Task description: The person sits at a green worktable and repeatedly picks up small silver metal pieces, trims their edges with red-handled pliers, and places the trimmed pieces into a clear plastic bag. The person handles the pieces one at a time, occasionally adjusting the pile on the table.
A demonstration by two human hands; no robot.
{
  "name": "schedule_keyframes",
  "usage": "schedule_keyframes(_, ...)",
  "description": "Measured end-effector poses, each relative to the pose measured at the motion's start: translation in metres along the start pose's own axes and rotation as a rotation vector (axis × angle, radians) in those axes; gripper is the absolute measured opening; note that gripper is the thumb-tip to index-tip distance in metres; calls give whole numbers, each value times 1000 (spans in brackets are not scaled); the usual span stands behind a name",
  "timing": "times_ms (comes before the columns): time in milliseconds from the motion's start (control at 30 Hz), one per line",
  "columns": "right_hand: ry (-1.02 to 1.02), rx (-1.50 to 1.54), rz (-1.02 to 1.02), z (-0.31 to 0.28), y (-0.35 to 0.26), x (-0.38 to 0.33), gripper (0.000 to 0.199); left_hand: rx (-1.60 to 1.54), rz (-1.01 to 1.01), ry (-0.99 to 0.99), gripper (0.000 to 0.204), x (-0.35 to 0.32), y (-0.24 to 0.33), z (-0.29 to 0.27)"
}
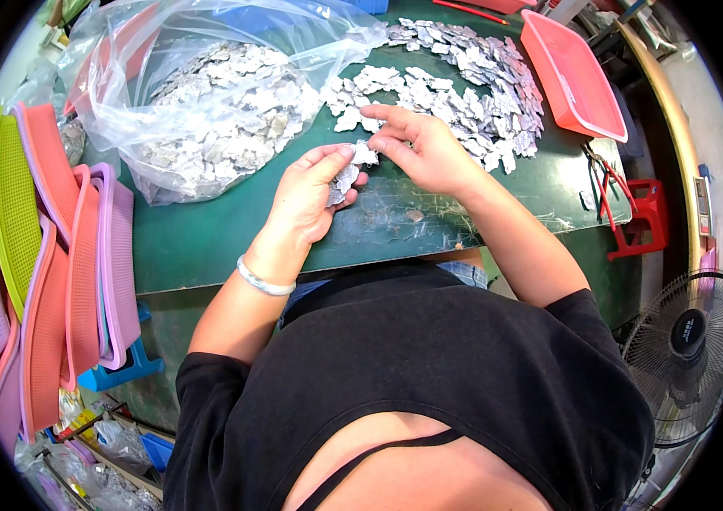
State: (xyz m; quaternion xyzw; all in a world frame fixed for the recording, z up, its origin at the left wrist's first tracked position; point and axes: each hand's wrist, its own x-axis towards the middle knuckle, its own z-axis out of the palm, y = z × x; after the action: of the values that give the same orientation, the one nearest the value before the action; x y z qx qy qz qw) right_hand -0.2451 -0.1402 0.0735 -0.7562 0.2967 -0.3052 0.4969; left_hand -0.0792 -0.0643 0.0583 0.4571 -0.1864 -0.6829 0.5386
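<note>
My left hand (306,189) is closed around a few small, flat, silvery-grey metal pieces (343,185) with jagged outlines. One piece sticks up between its thumb and fingers. My right hand (423,152) is just to the right, its index finger stretched out to the left and its thumb apart, fingertips close to that piece. Whether they touch it is hard to tell. Beyond both hands, many similar pieces (502,94) lie spread in a curved band on the green table (234,247). A large clear plastic bag (114,119) full of them lies at the left.
A pink tray (578,89) rests at the table's right side, near red-handled pliers (606,183). Purple, pink and green plastic baskets (63,247) are stacked at the left edge. A red stool (646,220) and a black fan (686,341) stand at the right.
</note>
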Motion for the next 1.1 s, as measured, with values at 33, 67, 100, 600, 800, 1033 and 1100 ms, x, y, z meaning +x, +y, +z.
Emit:
schedule_keyframes(33, 15, 17, -18, 0, 2, 1, 41, -23, -3, 12, 19, 0, 0, 0)
schedule_keyframes(67, 5, -179, -118, -1, 3, 2, 43, -45, -7, 23, 17, -1, 1, -1)
schedule_keyframes(100, -4, -376, -218, -3, 4, 2, 45, -68, -10, 35, 15, -1, 1, -1)
schedule_keyframes(600, 108, -372, -61, 0, 6, 1, 41, -242, -38, 60, 17, -9, 6, -5)
schedule_keyframes(800, 35, 13, 141, -4, -2, 1, 40, -47, 16, -8, 17, -5, 4, -3)
schedule_keyframes(1033, 28, 60, 52, -2, -1, -1, 37, -31, -17, -49, 16, -2, 1, 0)
schedule_keyframes(1100, 68, -77, -40, -8, 2, -2, 36, -39, -27, -29, 15, -4, 3, 1)
